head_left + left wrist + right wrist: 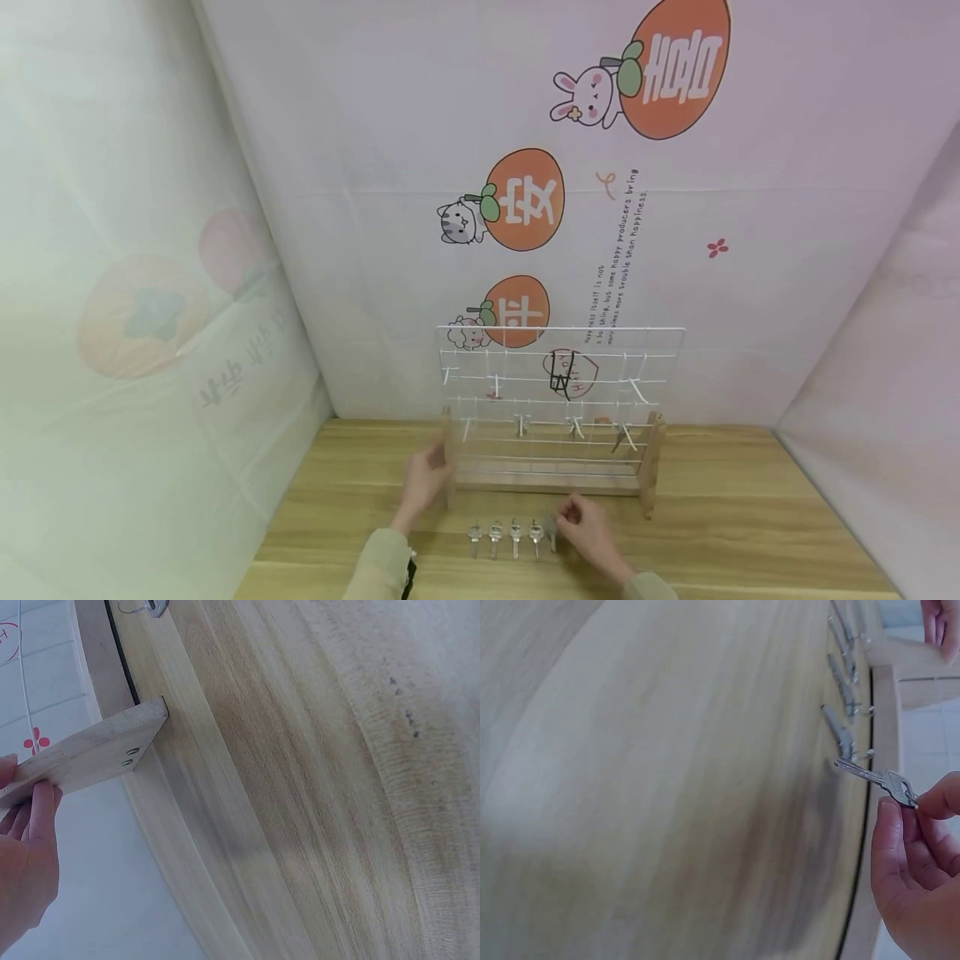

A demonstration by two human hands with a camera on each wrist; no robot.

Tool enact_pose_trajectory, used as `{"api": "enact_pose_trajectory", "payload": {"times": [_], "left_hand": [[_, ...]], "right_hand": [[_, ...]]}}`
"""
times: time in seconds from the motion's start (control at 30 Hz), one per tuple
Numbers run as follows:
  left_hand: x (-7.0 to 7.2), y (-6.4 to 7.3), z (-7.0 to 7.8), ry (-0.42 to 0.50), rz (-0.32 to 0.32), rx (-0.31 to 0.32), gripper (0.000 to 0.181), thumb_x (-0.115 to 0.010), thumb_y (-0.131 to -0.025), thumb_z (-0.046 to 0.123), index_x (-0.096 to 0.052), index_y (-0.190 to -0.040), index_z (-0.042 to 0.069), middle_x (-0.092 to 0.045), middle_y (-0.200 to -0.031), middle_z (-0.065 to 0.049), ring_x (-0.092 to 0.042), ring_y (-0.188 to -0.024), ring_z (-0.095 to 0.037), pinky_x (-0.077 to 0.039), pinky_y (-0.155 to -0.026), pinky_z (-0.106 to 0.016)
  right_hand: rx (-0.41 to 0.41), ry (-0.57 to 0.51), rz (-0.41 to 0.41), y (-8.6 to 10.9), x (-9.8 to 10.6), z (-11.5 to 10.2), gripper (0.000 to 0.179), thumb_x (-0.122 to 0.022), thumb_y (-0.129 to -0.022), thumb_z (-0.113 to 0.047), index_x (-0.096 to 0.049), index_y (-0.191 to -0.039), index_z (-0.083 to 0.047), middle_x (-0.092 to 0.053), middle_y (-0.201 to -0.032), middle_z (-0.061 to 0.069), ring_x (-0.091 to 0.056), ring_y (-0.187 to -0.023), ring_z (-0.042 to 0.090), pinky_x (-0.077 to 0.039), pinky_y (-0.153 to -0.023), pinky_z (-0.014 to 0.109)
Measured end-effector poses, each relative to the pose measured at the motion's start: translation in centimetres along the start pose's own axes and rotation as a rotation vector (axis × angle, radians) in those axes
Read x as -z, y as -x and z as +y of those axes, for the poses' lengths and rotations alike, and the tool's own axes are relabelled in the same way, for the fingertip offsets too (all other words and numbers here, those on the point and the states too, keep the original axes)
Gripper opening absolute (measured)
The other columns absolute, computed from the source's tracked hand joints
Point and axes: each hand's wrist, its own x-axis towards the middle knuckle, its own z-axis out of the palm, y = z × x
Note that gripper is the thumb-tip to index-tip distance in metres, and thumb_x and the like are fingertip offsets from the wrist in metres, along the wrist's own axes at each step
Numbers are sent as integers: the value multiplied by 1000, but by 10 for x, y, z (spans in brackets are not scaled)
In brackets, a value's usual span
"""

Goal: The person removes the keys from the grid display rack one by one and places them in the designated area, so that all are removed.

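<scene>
My right hand point(588, 529) pinches a small silver key point(885, 780) by its head, between thumb and fingers, its blade pointing away from the hand. Beside it, several silver keys point(515, 537) lie in a row on the table in front of a white wire rack point(562, 329). At the rack's left end my left hand point(426, 479) grips the wooden side post point(97, 754), with the thumb on one face and the fingers on the other. Along the rack's lower hooks hang small metal pieces, including a key point(619, 437) at the right.
White hooks point(495, 385) stick out of the wire grid toward me. The rack's right wooden post point(651, 467) stands on the wood-grain table point(750, 508). Printed white cloth point(375, 250) hangs behind and at both sides. A black piece point(560, 371) shows behind the upper grid.
</scene>
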Motion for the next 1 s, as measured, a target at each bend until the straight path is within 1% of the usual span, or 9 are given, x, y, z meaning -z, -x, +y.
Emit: {"api": "enact_pose_trajectory", "payload": {"times": [0.1, 0.17, 0.3, 0.37, 0.47, 0.5, 0.7, 0.87, 1.0], "left_hand": [[0, 0, -1, -4, 0, -8, 42, -69, -89, 7, -59, -128, -6, -68, -119, -27, -68, -109, -39, -60, -93, -47], [0, 1, -1, 3, -2, -1, 42, -69, -89, 7, -60, -128, -5, -68, -120, -26, -68, -109, -39, -60, -93, -47], [0, 1, 0, 18, -8, 3, 42, -69, -89, 6, -59, -128, -6, -68, -120, -27, -68, -109, -40, -60, -93, -49], [0, 1, 0, 25, -9, 15, 42, -69, -89, 6, -60, -129, -5, -68, -120, -27, -68, -109, -39, -59, -94, -48], [0, 1, -1, 22, -11, 3, 43, -69, -88, 6, -59, -128, -7, -68, -120, -28, -67, -109, -40, -59, -94, -49], [0, 1, -1, 29, -9, 11, 43, -69, -88, 6, -60, -128, -5, -68, -120, -27, -67, -110, -40, -59, -95, -49], [0, 1, -2, 49, -23, 18, 43, -68, -91, 8, -58, -131, -3, -66, -124, -26, -66, -113, -40, -57, -98, -49], [0, 1, -2, 42, -19, 11, 43, -68, -91, 8, -58, -131, -3, -67, -124, -26, -66, -113, -40, -58, -97, -49], [1, 1, 0, 30, -11, 0, 41, -68, -91, 8, -59, -130, -4, -68, -122, -26, -67, -111, -39, -58, -96, -49]], "right_hand": [[-23, 1, -18, 1, 1, 6, 11, -68, -74, 5, -63, -81, -1, -62, -71, 3, -46, -61, -1, -42, -53, 14], [-41, 1, -36, 1, 2, 8, 11, -68, -73, 5, -64, -82, -1, -62, -72, 3, -47, -61, 0, -42, -53, 14], [-53, 25, -53, 0, 2, 13, 11, -68, -74, 4, -64, -83, 0, -62, -73, 3, -48, -62, 1, -44, -54, 14], [-52, 38, -48, 0, 1, 14, 10, -68, -74, 4, -64, -82, 0, -62, -72, 3, -48, -62, 1, -44, -54, 14], [-48, 54, -40, 1, 1, 15, 10, -68, -73, 4, -64, -80, -1, -62, -72, 3, -48, -62, 1, -44, -54, 14], [-49, 56, -37, 1, 1, 15, 10, -68, -73, 5, -64, -80, -1, -62, -72, 3, -48, -62, 1, -45, -54, 14], [-65, 78, -21, 1, 1, 11, 10, -68, -73, 4, -63, -78, -2, -62, -71, 3, -48, -62, 2, -43, -54, 14], [-83, 90, -17, 1, 1, 9, 10, -69, -74, 4, -63, -79, -2, -62, -72, 2, -48, -62, 4, -43, -53, 15], [-68, 128, -14, 0, 0, 10, 11, -70, -73, 4, -63, -77, -4, -62, -72, 2, -49, -64, 4, -42, -55, 15]]}}
